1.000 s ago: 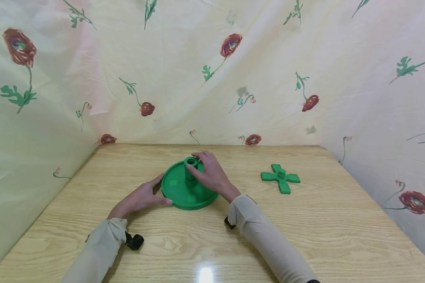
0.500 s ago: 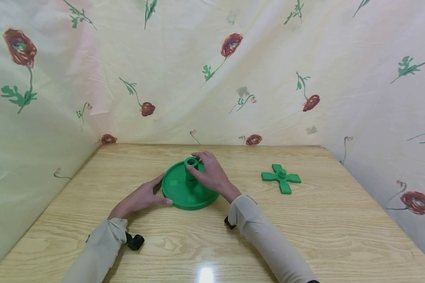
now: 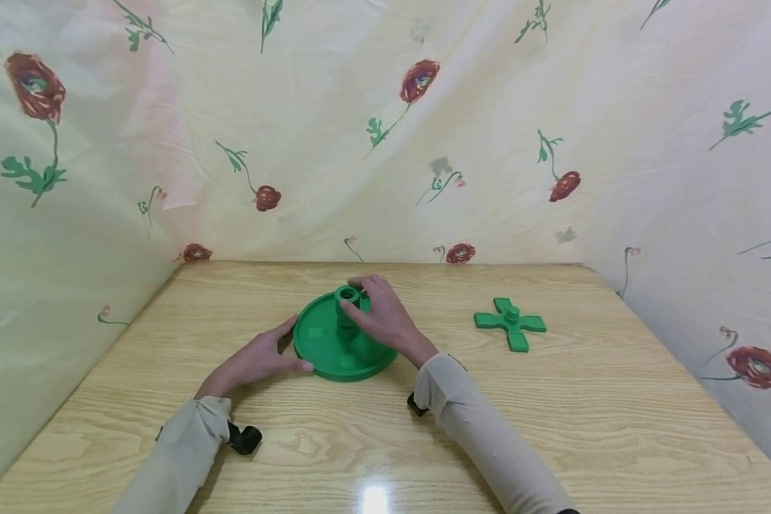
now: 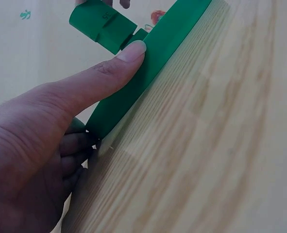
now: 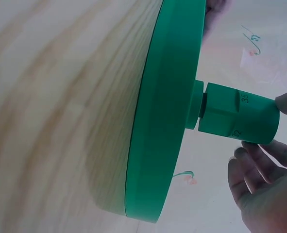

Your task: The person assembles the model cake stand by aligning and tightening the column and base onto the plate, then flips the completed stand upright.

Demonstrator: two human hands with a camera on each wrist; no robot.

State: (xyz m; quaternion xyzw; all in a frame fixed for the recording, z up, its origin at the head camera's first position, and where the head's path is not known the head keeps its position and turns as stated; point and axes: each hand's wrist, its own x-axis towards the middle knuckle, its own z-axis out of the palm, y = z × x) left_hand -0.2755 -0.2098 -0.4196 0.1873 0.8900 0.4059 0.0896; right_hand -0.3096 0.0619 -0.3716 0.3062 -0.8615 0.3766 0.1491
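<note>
A round green plate with a raised rim [image 3: 319, 353] lies flat on the wooden table. My left hand [image 3: 257, 360] holds its near-left edge, thumb in front and fingers around the side. Above the plate's centre stands a green hollow cylinder [image 3: 343, 314], pinched near its top by the thumb and fingers of my right hand [image 3: 385, 318]. In the right wrist view, the cylinder [image 5: 238, 114] bears printed numbers and leans slightly. A narrow neck shows between it and a short boss [image 5: 195, 104] on the plate. The left wrist view shows my left thumb [image 4: 104, 80] against the rim.
A flat green cross-shaped piece [image 3: 510, 323] with a short central peg lies on the table to the right of my right hand. Flower-printed cloth [image 3: 334, 143] hangs behind the table [image 3: 585, 414] and along both sides.
</note>
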